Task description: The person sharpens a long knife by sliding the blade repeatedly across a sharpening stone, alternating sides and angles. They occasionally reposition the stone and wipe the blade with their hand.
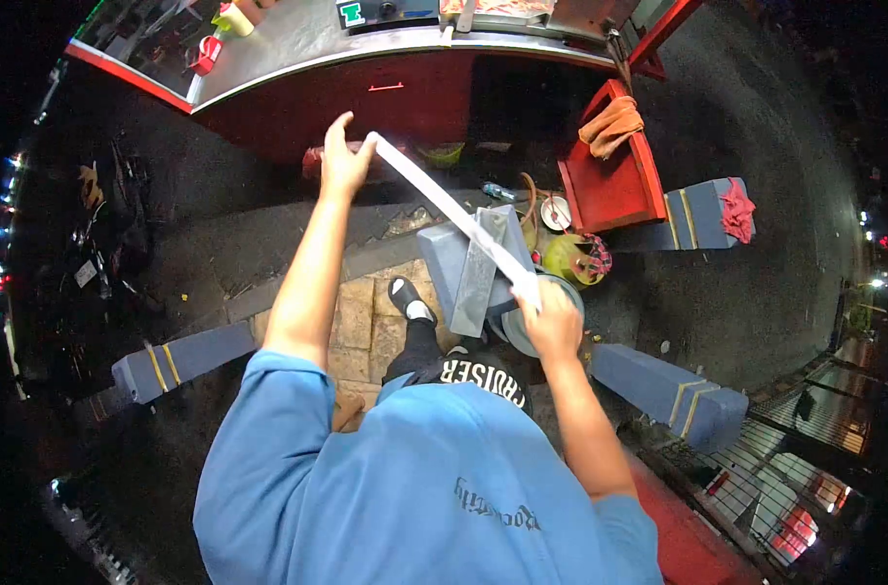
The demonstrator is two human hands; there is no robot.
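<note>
My right hand (553, 322) is closed around the lower end of a long, narrow white blade-like strip (434, 193), which slants up to the left. Whether it is a knife blade cannot be made out in the glare. My left hand (346, 166) is raised with thumb and fingers apart, the thumb at the strip's far end. Below the strip, a grey oblong block (479, 283) lies across a blue-grey stool or box top (442, 255). Part of the block is hidden behind the strip.
A stall counter (297, 49) with red panels spans the front. At right are a red wooden stand (610, 190) with an orange cloth (611, 127), a yellow-green bucket (566, 257) and a round grey tub (522, 331). Blue-grey padded beams (185, 361) lie around.
</note>
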